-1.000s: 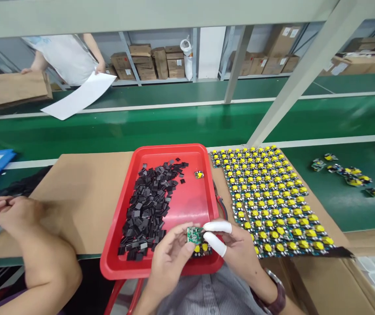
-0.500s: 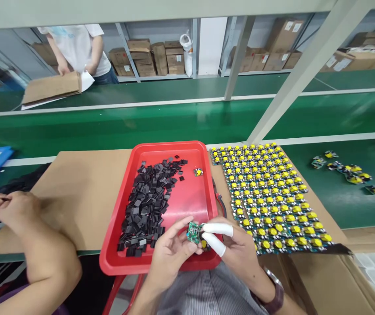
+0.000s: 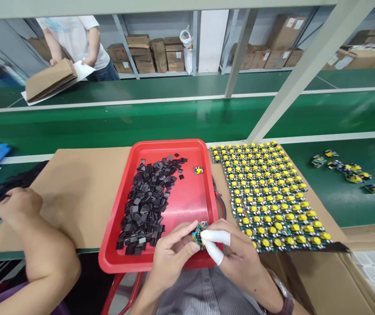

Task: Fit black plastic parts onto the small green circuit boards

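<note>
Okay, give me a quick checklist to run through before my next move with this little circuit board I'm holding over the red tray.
1. Small circuit board pinched between left hand and right hand: ok.
2. White finger cots on two right fingers: ok.
3. Black parts pile within the red tray: ok.
4. Board's component seating: cannot tell, too small.
5. Panel of yellow-topped boards lying flat on the cardboard: ok.
6. Neighbour's arm apart from the tray: ok.
</note>
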`<state>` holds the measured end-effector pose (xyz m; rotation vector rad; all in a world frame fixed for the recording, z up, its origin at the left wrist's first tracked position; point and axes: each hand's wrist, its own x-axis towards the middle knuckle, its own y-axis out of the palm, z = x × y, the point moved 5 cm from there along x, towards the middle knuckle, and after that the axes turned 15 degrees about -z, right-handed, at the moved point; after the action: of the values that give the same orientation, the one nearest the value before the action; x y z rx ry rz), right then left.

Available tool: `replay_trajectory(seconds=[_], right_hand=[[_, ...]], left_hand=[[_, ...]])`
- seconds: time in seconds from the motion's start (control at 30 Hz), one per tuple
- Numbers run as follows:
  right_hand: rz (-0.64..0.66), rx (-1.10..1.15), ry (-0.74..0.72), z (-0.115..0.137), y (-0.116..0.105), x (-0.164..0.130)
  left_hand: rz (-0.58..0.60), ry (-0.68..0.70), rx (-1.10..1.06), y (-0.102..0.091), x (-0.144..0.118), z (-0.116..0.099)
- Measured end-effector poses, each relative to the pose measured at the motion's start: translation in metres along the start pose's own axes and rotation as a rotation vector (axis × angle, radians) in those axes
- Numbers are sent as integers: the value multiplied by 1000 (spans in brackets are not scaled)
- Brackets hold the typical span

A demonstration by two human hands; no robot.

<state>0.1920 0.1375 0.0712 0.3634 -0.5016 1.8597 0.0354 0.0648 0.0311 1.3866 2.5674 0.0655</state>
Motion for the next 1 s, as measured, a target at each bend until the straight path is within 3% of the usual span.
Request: replay_trajectory(seconds=[0.23,0.47,0.6,0.73,0.8,0.93,1.0], right_hand=[[-23,-65,34,-1,6,-3],[26,-48,-118,0,10,3],[0,-32,70,-9,10,5],[39,-38,78,-15,14,1],[42,-12,158,-24,15,-3],[-16,175,473,-44,14,-11],[4,186,430,-41,15,-11]], left_hand=[[-8,74,1,0,2,-4],[-33,-8,-7,-2,6,7],[-12,17,3,0,7,6],[12,8,-4,0,7,6],[14,-4,-1,0,6,7],[-74,4,39,-5,3,10],[-113,37,47,-7,2,9]])
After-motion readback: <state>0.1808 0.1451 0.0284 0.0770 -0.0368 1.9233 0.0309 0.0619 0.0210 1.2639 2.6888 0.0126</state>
